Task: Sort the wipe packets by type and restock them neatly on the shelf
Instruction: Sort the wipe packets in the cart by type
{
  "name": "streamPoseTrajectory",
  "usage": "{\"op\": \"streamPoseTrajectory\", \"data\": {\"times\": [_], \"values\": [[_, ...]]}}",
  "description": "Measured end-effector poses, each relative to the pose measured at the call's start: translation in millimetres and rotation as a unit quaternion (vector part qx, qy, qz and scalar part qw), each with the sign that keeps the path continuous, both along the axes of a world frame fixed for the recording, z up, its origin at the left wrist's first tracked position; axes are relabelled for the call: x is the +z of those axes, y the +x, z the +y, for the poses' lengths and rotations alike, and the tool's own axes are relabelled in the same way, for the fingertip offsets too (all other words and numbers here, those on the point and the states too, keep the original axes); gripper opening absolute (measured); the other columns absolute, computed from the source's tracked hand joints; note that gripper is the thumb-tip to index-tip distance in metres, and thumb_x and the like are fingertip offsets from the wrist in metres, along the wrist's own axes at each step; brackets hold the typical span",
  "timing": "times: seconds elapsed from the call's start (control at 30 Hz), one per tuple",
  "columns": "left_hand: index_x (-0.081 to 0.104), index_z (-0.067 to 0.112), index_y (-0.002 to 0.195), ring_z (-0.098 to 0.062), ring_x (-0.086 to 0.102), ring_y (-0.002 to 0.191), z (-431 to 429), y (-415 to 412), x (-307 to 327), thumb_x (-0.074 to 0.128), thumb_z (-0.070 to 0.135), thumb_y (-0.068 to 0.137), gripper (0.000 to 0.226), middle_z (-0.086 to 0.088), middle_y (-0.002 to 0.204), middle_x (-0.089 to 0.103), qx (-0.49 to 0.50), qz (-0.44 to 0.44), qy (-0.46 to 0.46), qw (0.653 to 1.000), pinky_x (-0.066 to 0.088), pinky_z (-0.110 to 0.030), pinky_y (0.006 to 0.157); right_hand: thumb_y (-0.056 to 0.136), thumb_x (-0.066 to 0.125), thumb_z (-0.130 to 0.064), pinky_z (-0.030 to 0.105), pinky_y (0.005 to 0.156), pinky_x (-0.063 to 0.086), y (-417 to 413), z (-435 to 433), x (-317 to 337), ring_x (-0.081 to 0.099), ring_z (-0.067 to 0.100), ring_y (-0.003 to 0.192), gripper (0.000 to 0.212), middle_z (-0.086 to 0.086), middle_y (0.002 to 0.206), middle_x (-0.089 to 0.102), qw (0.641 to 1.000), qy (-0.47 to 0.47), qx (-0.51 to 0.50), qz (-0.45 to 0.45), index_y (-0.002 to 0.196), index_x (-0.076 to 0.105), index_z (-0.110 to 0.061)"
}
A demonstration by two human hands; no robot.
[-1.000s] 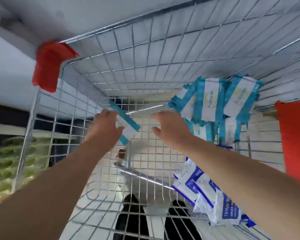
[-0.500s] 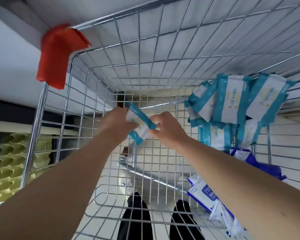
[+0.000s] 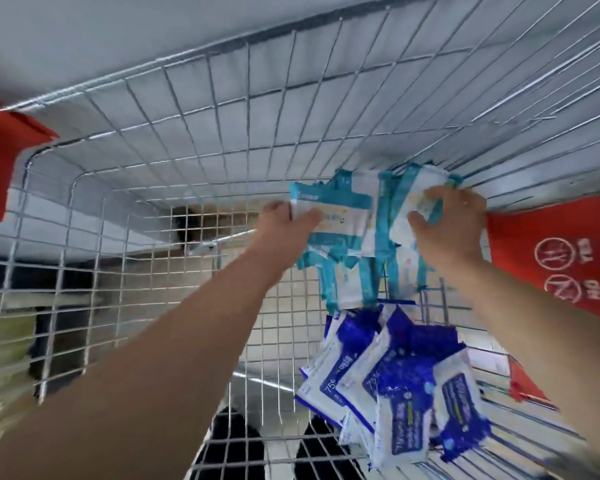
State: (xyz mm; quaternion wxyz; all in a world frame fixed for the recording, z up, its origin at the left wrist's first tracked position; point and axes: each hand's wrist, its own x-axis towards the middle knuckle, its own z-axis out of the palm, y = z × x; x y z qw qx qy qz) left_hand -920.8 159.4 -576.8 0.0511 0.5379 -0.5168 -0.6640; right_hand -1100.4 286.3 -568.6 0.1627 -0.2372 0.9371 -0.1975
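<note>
Inside a wire shopping cart [image 3: 201, 140] lie two sorts of wipe packets. Several teal-and-white packets [image 3: 357, 268] are heaped against the far right side. My left hand [image 3: 284, 226] pinches one teal packet [image 3: 336, 206] by its left edge, laid on top of that heap. My right hand [image 3: 447, 223] grips the right-hand teal packets [image 3: 420, 195] of the same heap, fingers curled over them. Several dark blue-and-white packets [image 3: 395, 382] lie in a loose pile nearer to me, below the teal ones.
Red plastic corner guards sit on the cart rim at the left [image 3: 4, 157] and right [image 3: 561, 251]. The cart's left half holds nothing but wire mesh. Two dark shoes [image 3: 236, 441] show through the floor grid. Greenish trays [image 3: 4, 355] lie outside on the left.
Both hands have moved right from the cart's middle to the teal heap, carrying the single teal packet onto it. My right hand has let go of that packet and taken the heap's right side.
</note>
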Motion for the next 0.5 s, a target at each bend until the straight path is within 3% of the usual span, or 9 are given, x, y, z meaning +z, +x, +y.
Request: {"op": "streamPoseTrajectory", "data": {"times": [0.07, 0.13, 0.2, 0.27, 0.37, 0.43, 0.5], "values": [[0.057, 0.014, 0.119, -0.021, 0.063, 0.095, 10.0, -18.7, -7.8, 0.061, 0.053, 0.069, 0.064, -0.006, 0.132, 0.05, -0.017, -0.031, 0.021, 0.999, 0.057, -0.034, 0.082, 0.085, 0.065, -0.014, 0.038, 0.096, 0.044, -7.9, 8.7, -6.1, 0.049, 0.027, 0.113, 0.035, 0.015, 0.125, 0.051, 0.995, -0.051, -0.029, -0.084, 0.114, 0.053, -0.03], [0.046, 0.013, 0.127, -0.02, 0.053, 0.092, 19.8, -36.3, -5.8, 0.057, 0.045, 0.084, 0.056, -0.006, 0.135, 0.034, -0.03, -0.071, 0.007, 0.997, 0.049, -0.034, 0.083, 0.088, 0.061, -0.01, 0.026, 0.074, 0.049, -9.8, 13.1, -8.0, 0.056, 0.023, 0.094, 0.033, 0.008, 0.116, 0.057, 0.988, -0.09, -0.035, -0.118, 0.114, 0.053, -0.029], [0.031, 0.014, 0.137, -0.029, 0.047, 0.108, 28.1, -52.4, -7.3, 0.053, 0.036, 0.093, 0.053, -0.01, 0.141, 0.021, -0.064, -0.127, -0.042, 0.989, 0.044, -0.039, 0.093, 0.091, 0.056, -0.008, 0.017, 0.057, 0.043, -12.2, 13.1, -7.3, 0.055, 0.018, 0.081, 0.03, 0.001, 0.107, 0.056, 0.983, -0.11, -0.047, -0.137, 0.118, 0.056, -0.022], [0.024, 0.023, 0.14, -0.036, 0.039, 0.123, 34.6, -60.1, -10.2, 0.055, 0.034, 0.092, 0.058, -0.008, 0.147, 0.011, -0.094, -0.142, -0.062, 0.983, 0.043, -0.045, 0.101, 0.091, 0.056, -0.008, 0.02, 0.061, 0.046, -15.9, 14.6, -7.9, 0.054, 0.013, 0.084, 0.029, -0.001, 0.11, 0.057, 0.981, -0.124, -0.047, -0.141, 0.117, 0.059, -0.021], [0.029, 0.03, 0.133, -0.035, 0.031, 0.13, 36.8, -53.6, -14.8, 0.066, 0.036, 0.084, 0.062, -0.005, 0.148, 0.012, -0.095, -0.194, -0.122, 0.969, 0.039, -0.05, 0.104, 0.09, 0.057, -0.01, 0.023, 0.08, 0.045, -21.0, 20.2, -8.1, 0.051, 0.01, 0.097, 0.026, 0.003, 0.12, 0.058, 0.987, -0.113, -0.057, -0.095, 0.114, 0.062, -0.019], [0.031, 0.028, 0.128, -0.03, 0.03, 0.13, 37.6, -43.7, -12.3, 0.073, 0.042, 0.076, 0.068, -0.005, 0.144, 0.019, -0.086, -0.246, -0.213, 0.942, 0.039, -0.051, 0.103, 0.087, 0.061, -0.014, 0.031, 0.094, 0.045, -21.4, 23.8, -8.2, 0.051, 0.012, 0.103, 0.023, 0.005, 0.12, 0.055, 0.99, -0.101, -0.074, -0.06, 0.109, 0.062, -0.021], [0.03, 0.024, 0.126, -0.029, 0.04, 0.121, 39.5, -35.8, -7.6, 0.078, 0.042, 0.072, 0.074, -0.006, 0.135, 0.027, -0.074, -0.25, -0.236, 0.936, 0.046, -0.047, 0.096, 0.084, 0.063, -0.016, 0.039, 0.095, 0.046, -18.8, 27.8, -8.2, 0.054, 0.018, 0.105, 0.023, 0.006, 0.118, 0.053, 0.99, -0.106, -0.069, -0.056, 0.106, 0.06, -0.024]]}}
